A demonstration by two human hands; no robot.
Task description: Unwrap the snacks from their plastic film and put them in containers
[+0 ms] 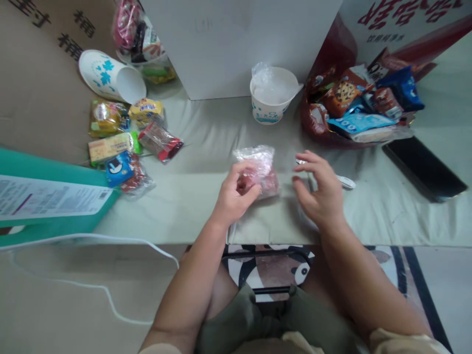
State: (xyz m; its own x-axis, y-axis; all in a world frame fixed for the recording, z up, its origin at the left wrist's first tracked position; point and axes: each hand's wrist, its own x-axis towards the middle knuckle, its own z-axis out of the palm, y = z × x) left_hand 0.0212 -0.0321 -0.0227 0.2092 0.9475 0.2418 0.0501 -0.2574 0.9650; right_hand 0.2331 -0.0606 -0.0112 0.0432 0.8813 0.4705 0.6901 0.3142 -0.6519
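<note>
A clear plastic packet point(267, 179) with pink contents lies near the table's front edge, in the middle. My left hand point(234, 196) is on its left side, thumb and fingers curled against the plastic. To the right of the packet is my right hand point(323, 194), slightly blurred, thumb and fingers apart. A slim object with a white end point(346, 182) shows just past that hand, and a small silvery piece appears by its fingertips. Whether these are one thing I cannot tell, as the hand covers the middle.
Behind stands a paper cup point(271, 105) with crumpled clear plastic inside. A red bag point(308, 118) of wrapped snacks and a black phone point(424, 169) are at right. Leftward lie a tipped paper cup point(106, 76), several wrapped snacks point(114, 147) and a green box point(73, 172). White cable point(92, 236) hangs at front left.
</note>
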